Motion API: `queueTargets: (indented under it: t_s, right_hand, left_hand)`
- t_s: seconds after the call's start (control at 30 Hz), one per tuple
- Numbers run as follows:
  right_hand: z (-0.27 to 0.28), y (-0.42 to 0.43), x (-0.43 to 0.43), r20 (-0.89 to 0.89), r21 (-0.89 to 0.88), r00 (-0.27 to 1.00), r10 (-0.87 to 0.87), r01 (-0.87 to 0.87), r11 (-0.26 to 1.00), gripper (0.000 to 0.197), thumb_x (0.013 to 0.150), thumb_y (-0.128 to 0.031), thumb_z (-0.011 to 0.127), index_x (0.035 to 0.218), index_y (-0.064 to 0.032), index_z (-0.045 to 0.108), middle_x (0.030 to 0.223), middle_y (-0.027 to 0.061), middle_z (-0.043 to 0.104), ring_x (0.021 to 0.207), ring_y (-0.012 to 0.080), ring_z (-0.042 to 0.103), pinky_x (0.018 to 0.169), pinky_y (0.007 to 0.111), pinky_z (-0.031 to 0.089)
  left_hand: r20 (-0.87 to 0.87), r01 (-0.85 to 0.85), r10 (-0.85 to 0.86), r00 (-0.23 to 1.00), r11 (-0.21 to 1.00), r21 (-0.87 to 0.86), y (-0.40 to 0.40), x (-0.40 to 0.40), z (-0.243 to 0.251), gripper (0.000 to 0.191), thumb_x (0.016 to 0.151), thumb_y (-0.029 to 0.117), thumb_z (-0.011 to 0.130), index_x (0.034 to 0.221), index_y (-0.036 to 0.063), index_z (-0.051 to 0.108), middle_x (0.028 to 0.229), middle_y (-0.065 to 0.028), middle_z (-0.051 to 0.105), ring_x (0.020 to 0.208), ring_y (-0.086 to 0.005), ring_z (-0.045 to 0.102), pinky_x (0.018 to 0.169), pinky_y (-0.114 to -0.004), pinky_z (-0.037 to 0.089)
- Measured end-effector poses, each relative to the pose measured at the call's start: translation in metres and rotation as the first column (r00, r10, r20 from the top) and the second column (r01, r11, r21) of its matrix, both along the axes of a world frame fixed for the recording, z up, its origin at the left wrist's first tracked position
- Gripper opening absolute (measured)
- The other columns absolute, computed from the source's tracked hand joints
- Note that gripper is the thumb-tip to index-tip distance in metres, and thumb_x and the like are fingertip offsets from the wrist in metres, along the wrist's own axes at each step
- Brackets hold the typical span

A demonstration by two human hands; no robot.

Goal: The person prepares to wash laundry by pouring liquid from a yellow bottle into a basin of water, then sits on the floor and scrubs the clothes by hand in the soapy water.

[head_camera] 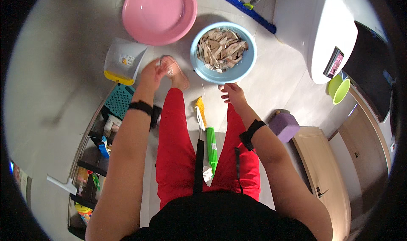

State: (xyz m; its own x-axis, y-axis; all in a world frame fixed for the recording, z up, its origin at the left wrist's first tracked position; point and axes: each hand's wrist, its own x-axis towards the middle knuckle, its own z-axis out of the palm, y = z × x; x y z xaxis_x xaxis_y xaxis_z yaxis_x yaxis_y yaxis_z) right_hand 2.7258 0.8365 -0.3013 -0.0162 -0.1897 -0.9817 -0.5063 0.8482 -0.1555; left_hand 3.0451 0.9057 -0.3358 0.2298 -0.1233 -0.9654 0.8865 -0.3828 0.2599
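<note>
A light blue plastic basin (223, 77) stands on the floor before me. Crumpled brown cloth (221, 48) lies in water inside it. My right hand (234, 94) is at the basin's near rim with its fingers apart and nothing in them; whether it touches the rim I cannot tell. Off to the basin's left, my left hand (153, 72) hangs above a pink slipper (173, 69) on my foot. Its fingers are loosely bent and slightly blurred, with no object visible in them. A pink basin (159, 15) sits beyond the left hand, with no contents visible.
A clear dustpan (122, 59) with a yellow edge stands at left, beside a black shelf rack (92, 164) of cleaning goods. A blue floor squeegee (241, 7) lies beyond the basin, near a white appliance (321, 34). A purple stool (284, 126) is at right; a yellow brush (201, 112) lies between my legs.
</note>
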Motion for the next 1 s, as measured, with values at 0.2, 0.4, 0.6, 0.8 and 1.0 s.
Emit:
queueTargets:
  t_s: [0.2,0.4,0.6,0.8,1.0]
  right_hand:
    - [0.050,-0.008,-0.005,0.082,-0.050,0.997,-0.006,0.010,0.999,0.037,0.090,-0.036,0.055,0.114,-0.0081,0.056,0.095,0.0054,0.061,0.069,0.0134,0.062,0.054,0.026,0.049]
    - [0.110,-0.024,-0.035,0.081,-0.154,0.997,-0.015,0.027,0.988,0.029,0.086,-0.026,0.060,0.103,-0.0025,0.059,0.081,0.0051,0.060,0.060,0.0125,0.059,0.048,0.024,0.049]
    - [0.160,-0.046,-0.099,0.035,-0.272,0.998,-0.043,0.051,0.961,0.037,0.087,-0.029,0.057,0.115,-0.0044,0.053,0.091,0.0104,0.063,0.065,0.0210,0.064,0.049,0.031,0.051]
    - [0.231,-0.045,-0.122,0.013,-0.369,0.996,-0.084,0.082,0.926,0.037,0.088,-0.026,0.055,0.116,-0.0031,0.050,0.091,0.0122,0.063,0.065,0.0222,0.064,0.049,0.033,0.051]
    - [0.270,0.009,-0.152,-0.031,-0.336,0.997,-0.068,0.054,0.940,0.036,0.087,-0.025,0.055,0.115,-0.0028,0.051,0.090,0.0132,0.063,0.064,0.0230,0.064,0.049,0.034,0.052]
  left_hand:
    - [0.056,0.182,-0.184,0.981,0.983,0.035,0.076,-0.011,0.086,0.039,0.090,0.015,0.055,0.120,-0.0054,0.041,0.108,-0.0158,0.052,0.107,-0.0265,0.054,0.086,-0.035,0.051]
    - [0.183,0.080,-0.087,0.979,0.996,0.051,0.070,0.003,0.193,0.021,0.087,0.019,0.061,0.097,0.0012,0.055,0.088,-0.0077,0.059,0.083,-0.0182,0.060,0.072,-0.032,0.050]
    - [0.487,0.077,0.028,0.873,0.978,-0.194,-0.025,0.080,0.320,0.034,0.088,0.021,0.061,0.109,-0.0029,0.051,0.101,-0.0139,0.059,0.095,-0.0252,0.059,0.082,-0.038,0.051]
    - [0.708,0.324,-0.023,0.706,0.899,-0.294,-0.110,0.153,0.441,0.047,0.090,0.023,0.056,0.126,-0.0015,0.038,0.121,-0.0153,0.050,0.107,-0.0270,0.055,0.089,-0.039,0.047]
    - [0.724,0.311,0.277,0.632,0.765,-0.564,-0.188,0.271,0.520,0.076,0.088,0.009,0.054,0.146,0.0074,0.004,0.150,-0.0140,0.019,0.138,-0.0252,0.019,0.107,-0.042,0.027]
